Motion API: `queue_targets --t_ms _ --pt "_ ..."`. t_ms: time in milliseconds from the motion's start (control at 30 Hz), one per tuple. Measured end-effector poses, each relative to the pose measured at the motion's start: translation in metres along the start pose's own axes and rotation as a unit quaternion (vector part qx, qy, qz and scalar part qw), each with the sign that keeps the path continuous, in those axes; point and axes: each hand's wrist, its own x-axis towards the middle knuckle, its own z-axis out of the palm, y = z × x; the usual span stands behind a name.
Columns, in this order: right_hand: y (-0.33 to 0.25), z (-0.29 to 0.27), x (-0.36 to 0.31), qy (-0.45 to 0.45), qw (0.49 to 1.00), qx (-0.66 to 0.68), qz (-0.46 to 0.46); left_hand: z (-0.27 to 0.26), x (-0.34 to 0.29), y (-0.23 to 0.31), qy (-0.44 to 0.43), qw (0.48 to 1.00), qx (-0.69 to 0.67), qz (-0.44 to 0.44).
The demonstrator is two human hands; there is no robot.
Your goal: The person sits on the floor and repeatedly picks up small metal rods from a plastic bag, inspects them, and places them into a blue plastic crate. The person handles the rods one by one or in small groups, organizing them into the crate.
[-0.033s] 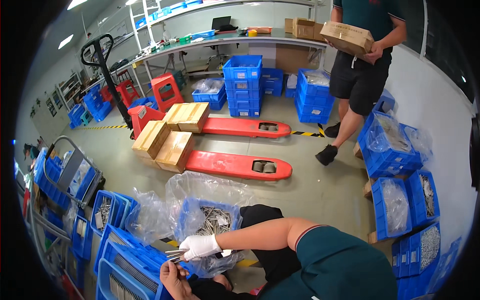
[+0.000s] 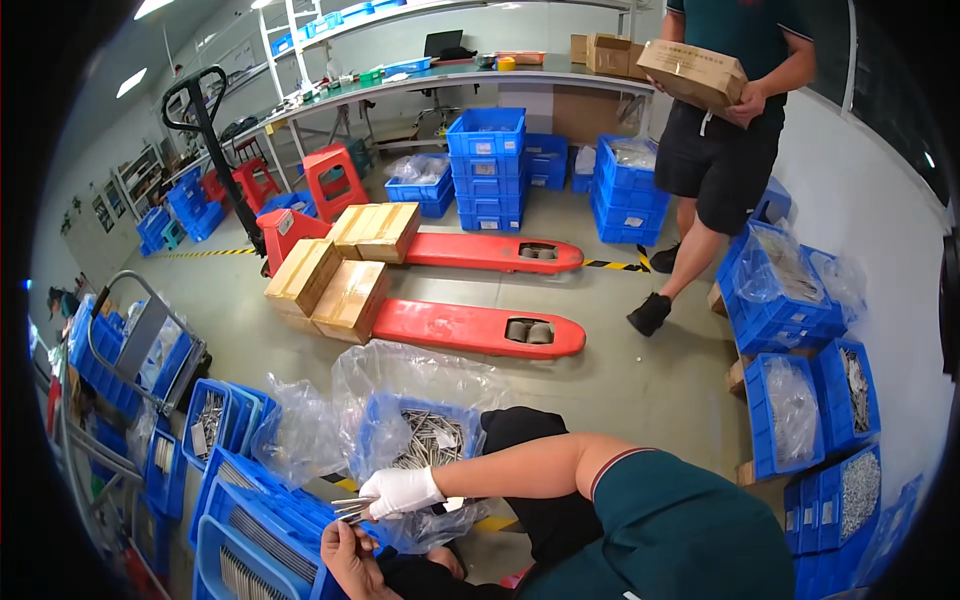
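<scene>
In my white-gloved right hand (image 2: 398,493) is a small bunch of thin metal rods (image 2: 350,508), their ends pointing left. My bare left hand (image 2: 350,560) is just below these ends, fingers curled and close together; whether it pinches a rod is too small to tell. Behind my right wrist stands a blue bin (image 2: 375,425) lined with clear plastic, with many loose metal rods (image 2: 432,438) lying crosswise in it. Left of my hands, blue trays (image 2: 215,555) hold metal rods in neat rows.
A red pallet jack (image 2: 450,325) carries several cardboard boxes (image 2: 350,300) ahead. A co-worker (image 2: 725,140) at the far right holds a carton (image 2: 695,75). Stacked blue bins (image 2: 790,410) line the right wall. A grey hand cart (image 2: 140,345) stands at the left, a long workbench (image 2: 440,75) behind.
My hands and the rods look the same. The co-worker's front foot sits slightly further left, and a small white speck now shows on the floor near it.
</scene>
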Motion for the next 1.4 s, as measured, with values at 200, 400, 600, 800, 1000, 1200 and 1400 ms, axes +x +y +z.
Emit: queue_targets --t_ms 200,400,600,800,1000,1200,1400 --pt "0.011 -0.004 0.0 0.018 1.0 -0.019 0.008 0.013 -0.005 -0.001 0.036 0.99 0.127 0.057" --pt "0.002 -0.01 0.005 0.002 0.981 -0.193 -0.021 0.011 -0.006 0.004 0.052 0.971 0.225 0.069" --pt "-0.024 -0.008 -0.005 0.029 0.963 -0.269 0.01 0.009 -0.004 0.003 0.041 0.981 0.185 0.036" --pt "-0.024 -0.016 -0.004 0.017 0.958 -0.286 0.003 0.001 -0.002 0.004 0.069 0.987 0.134 0.059" --pt "-0.035 -0.012 -0.009 -0.028 0.955 -0.293 0.028 0.006 -0.001 0.001 0.067 0.993 0.081 0.051" --pt "-0.034 -0.008 -0.009 -0.024 0.95 -0.309 0.033 0.005 -0.003 0.004 0.043 0.994 0.099 0.031" --pt "-0.026 -0.003 -0.013 0.023 0.918 -0.396 -0.015 0.004 -0.005 0.007 0.024 0.99 0.138 0.016"
